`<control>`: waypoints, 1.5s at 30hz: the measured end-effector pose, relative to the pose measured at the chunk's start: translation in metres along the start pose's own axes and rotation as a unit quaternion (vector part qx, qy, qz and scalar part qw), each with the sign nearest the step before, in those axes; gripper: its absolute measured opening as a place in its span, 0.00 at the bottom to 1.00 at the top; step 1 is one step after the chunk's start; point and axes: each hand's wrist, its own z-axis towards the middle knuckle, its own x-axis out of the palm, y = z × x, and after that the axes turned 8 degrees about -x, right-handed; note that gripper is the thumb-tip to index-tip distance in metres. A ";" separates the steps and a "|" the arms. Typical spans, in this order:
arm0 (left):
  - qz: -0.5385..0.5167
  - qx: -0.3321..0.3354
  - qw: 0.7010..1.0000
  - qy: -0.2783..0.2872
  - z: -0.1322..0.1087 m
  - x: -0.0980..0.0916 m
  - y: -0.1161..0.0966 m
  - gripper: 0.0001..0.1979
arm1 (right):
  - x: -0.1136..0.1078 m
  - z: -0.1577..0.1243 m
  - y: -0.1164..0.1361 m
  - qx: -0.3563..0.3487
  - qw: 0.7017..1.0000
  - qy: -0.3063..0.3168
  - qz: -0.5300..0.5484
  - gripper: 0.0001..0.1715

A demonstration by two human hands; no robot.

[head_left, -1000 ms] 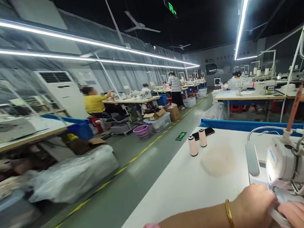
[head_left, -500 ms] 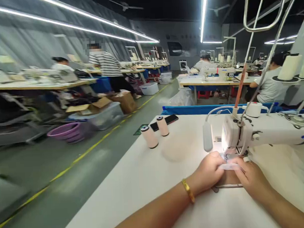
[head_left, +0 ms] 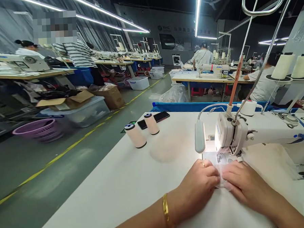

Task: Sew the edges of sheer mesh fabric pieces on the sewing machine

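Note:
A small piece of thin white fabric (head_left: pixel 222 176) lies on the bed of a white sewing machine (head_left: pixel 225 132), just in front of the lit needle area. My left hand (head_left: pixel 202 177), with a gold bracelet at the wrist, has its fingers curled and closed on the fabric's left side. On the other side my right hand (head_left: pixel 243 179) grips the fabric between thumb and fingers. Both hands rest low, close to the table. The fabric's edges are partly hidden by the fingers.
Two pale pink thread cones (head_left: pixel 135 136) stand on the white table (head_left: pixel 115 184) beside a dark phone (head_left: pixel 153 120). A grey lamp (head_left: pixel 199 137) hangs left of the needle. Cream thread cones (head_left: pixel 283 65) sit at upper right. Across the aisle are a purple basket (head_left: pixel 38 130) and co-workers.
Both hands have moved slightly toward me, drawing the fabric away from the needle. The fingers of the left hand have curled in more. The head view has turned a little to the right.

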 end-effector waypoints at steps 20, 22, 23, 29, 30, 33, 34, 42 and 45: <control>0.021 0.028 0.998 -0.051 0.017 -0.005 0.012 0.12 | 0.023 0.004 -0.019 -0.010 0.995 -0.072 -0.065 0.21; 0.028 0.036 0.998 -0.047 0.016 -0.003 0.014 0.12 | 0.025 0.003 -0.019 -0.031 0.993 -0.090 -0.067 0.22; 0.032 0.039 0.998 -0.041 0.015 -0.002 0.016 0.12 | 0.025 0.002 -0.019 -0.038 0.993 -0.095 -0.066 0.22; 0.042 0.028 0.999 -0.010 0.008 0.006 0.022 0.12 | 0.021 0.000 -0.018 -0.021 0.992 -0.095 -0.076 0.16; 0.044 0.031 0.998 -0.013 0.008 0.006 0.022 0.12 | 0.021 0.000 -0.018 -0.019 0.992 -0.091 -0.083 0.15; 0.046 0.046 0.998 -0.023 0.008 0.005 0.021 0.11 | 0.018 0.001 -0.016 -0.032 0.991 -0.091 -0.094 0.16; 0.044 0.049 0.998 -0.025 0.009 0.005 0.020 0.11 | 0.018 0.001 -0.015 -0.039 0.990 -0.096 -0.094 0.17; 0.026 0.074 0.997 0.004 0.010 0.002 0.018 0.11 | 0.012 0.001 -0.013 -0.061 0.987 -0.122 -0.088 0.22; 0.046 0.069 0.996 0.010 0.010 0.000 0.018 0.11 | 0.013 0.001 -0.012 -0.053 0.989 -0.098 -0.092 0.19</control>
